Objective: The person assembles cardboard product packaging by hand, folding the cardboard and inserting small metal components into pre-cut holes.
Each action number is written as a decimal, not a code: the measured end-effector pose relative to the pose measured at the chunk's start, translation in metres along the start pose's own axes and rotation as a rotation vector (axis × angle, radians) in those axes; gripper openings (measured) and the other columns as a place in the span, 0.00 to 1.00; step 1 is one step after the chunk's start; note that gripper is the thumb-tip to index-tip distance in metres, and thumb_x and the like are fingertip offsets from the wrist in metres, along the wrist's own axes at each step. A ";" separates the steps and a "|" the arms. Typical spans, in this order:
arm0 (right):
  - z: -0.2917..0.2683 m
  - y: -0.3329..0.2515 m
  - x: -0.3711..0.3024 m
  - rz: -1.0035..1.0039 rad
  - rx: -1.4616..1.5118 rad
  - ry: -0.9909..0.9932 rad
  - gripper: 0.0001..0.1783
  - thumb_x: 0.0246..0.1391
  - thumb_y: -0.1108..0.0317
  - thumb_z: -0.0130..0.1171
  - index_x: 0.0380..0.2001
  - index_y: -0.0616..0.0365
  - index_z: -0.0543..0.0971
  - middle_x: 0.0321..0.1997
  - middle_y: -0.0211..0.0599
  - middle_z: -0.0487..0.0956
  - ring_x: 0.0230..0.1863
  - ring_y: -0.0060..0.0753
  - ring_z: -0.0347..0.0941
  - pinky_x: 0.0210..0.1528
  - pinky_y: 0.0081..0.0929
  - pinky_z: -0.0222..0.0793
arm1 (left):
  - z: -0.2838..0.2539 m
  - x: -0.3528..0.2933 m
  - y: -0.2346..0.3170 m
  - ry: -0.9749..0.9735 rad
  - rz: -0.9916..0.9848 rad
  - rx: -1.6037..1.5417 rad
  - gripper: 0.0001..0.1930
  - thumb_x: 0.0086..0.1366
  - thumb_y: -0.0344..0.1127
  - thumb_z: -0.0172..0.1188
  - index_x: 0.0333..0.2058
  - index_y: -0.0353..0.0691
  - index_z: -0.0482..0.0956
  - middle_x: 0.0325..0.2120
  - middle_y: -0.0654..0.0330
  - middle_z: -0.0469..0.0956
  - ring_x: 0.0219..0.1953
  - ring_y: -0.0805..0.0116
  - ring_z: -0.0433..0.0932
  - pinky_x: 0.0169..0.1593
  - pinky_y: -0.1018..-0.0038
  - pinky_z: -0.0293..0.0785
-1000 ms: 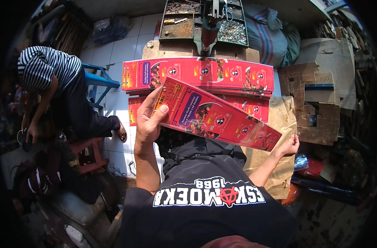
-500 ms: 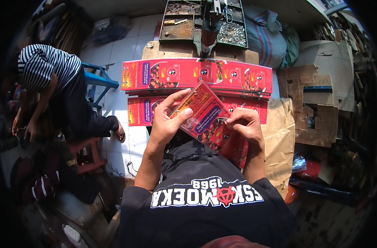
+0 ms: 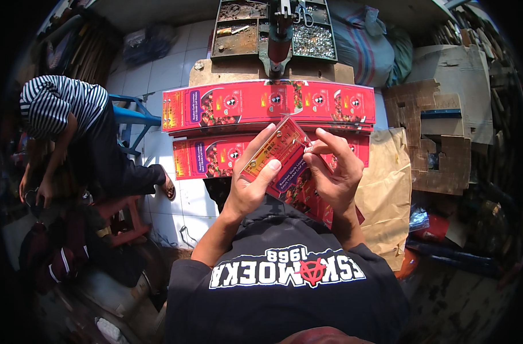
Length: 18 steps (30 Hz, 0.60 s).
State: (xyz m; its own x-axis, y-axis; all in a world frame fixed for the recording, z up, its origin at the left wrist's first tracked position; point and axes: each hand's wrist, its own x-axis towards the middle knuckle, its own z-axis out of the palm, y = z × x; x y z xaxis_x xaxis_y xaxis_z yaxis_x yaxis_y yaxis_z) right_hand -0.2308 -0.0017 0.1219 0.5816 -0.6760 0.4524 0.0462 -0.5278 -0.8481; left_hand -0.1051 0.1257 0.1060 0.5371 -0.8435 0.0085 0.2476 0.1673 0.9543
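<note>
A red printed strip (image 3: pixel 296 179) with a clear glossy cover and small metal eyelets near its end is held tilted above my lap. My left hand (image 3: pixel 247 189) grips its left edge, thumb on top and fingers behind. At the strip's right edge, near the upper corner, my right hand (image 3: pixel 337 172) is closed in a pinch of thumb and index finger on a small pale bit too small to name. Just beyond my hands lie two stacks of similar red strips, a far stack (image 3: pixel 256 106) and a nearer stack (image 3: pixel 188 156) partly hidden by my hands.
Behind the stacks stands a hand press (image 3: pixel 279 49) with a compartment tray (image 3: pixel 241 43) of small metal pieces and scissors (image 3: pixel 305 16). Brown paper (image 3: pixel 384 200) and cut cardboard (image 3: pixel 400 135) lie at right. At left a person (image 3: pixel 69 109) bends beside a blue stool (image 3: pixel 132 114).
My right hand has moved up the strip's right edge toward its upper corner, still pinching. My left hand and the strip have shifted slightly right in the view.
</note>
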 end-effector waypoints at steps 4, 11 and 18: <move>0.010 -0.003 0.009 -0.232 -0.158 0.011 0.23 0.44 0.86 0.65 0.46 0.66 0.79 0.30 0.40 0.79 0.31 0.31 0.75 0.31 0.23 0.71 | 0.004 0.000 0.006 -0.025 -0.005 0.036 0.28 0.65 0.25 0.53 0.64 0.31 0.60 0.58 0.47 0.70 0.60 0.63 0.69 0.62 0.70 0.63; 0.013 -0.004 0.009 -0.252 -0.181 0.077 0.20 0.45 0.86 0.64 0.45 0.66 0.80 0.31 0.39 0.78 0.30 0.31 0.75 0.31 0.23 0.71 | 0.007 0.002 0.009 -0.051 0.029 0.078 0.29 0.64 0.26 0.54 0.64 0.31 0.60 0.58 0.47 0.69 0.58 0.63 0.71 0.61 0.70 0.65; 0.016 -0.004 0.012 -0.270 -0.189 0.086 0.21 0.44 0.84 0.65 0.45 0.65 0.80 0.26 0.37 0.76 0.27 0.35 0.73 0.30 0.28 0.70 | 0.007 0.002 0.013 -0.047 0.017 0.096 0.29 0.65 0.26 0.54 0.64 0.31 0.60 0.57 0.47 0.71 0.58 0.64 0.71 0.61 0.71 0.65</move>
State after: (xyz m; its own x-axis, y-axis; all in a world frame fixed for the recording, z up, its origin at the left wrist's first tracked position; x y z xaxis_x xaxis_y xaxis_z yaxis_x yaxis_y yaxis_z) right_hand -0.2116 0.0007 0.1266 0.4977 -0.5353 0.6824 0.0334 -0.7744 -0.6318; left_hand -0.1062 0.1225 0.1201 0.5012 -0.8646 0.0365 0.1595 0.1338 0.9781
